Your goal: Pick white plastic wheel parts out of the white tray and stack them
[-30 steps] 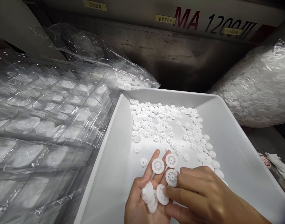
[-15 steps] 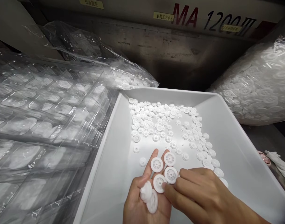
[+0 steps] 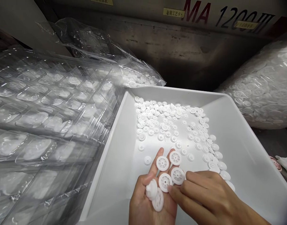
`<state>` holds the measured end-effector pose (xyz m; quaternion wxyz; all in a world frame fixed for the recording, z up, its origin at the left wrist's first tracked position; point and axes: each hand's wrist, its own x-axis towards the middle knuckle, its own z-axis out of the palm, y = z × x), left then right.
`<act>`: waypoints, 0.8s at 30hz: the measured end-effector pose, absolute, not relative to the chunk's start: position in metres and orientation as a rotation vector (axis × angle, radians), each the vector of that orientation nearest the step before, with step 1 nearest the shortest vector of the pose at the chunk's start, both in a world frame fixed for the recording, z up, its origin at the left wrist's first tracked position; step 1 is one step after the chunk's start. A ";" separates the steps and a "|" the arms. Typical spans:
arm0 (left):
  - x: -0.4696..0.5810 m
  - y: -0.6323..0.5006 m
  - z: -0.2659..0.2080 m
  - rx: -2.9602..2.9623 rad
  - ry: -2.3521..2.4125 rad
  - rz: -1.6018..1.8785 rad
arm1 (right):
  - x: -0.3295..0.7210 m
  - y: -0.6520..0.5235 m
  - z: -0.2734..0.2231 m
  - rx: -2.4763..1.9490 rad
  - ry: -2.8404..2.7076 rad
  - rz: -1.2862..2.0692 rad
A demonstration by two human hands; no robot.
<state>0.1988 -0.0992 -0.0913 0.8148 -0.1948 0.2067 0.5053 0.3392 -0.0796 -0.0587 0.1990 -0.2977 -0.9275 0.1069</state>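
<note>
My left hand (image 3: 155, 203) lies palm up over the bin, fingers partly curled around several white plastic wheels. One spoked wheel (image 3: 162, 163) rests on its fingertips, with another wheel (image 3: 175, 158) beside it. Below these, a wheel (image 3: 165, 182) with a small dark centre hole sits near the palm. A stacked, knob-like white piece (image 3: 151, 189) is under the thumb, and a tilted wheel (image 3: 157, 200) leans on the palm. My right hand (image 3: 204, 195) is closed, its fingertips at the rims of the central wheel and the right-hand wheel (image 3: 178, 176).
A grey-white bin (image 3: 117, 150) holds many loose white wheels (image 3: 166, 109) along its back and right side. Stacked clear blister trays (image 3: 30, 118) with white parts stand left. A bulging clear bag of wheels (image 3: 267, 90) is at right; another plastic bag (image 3: 138, 73) lies behind.
The whole view has shifted, so the scene sits slightly further right. Both hands keep nearly the same pose around the wheels.
</note>
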 end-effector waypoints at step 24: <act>0.197 -0.100 -0.083 -0.387 0.314 1.041 | 0.324 -0.091 -0.061 -0.895 -2.367 0.114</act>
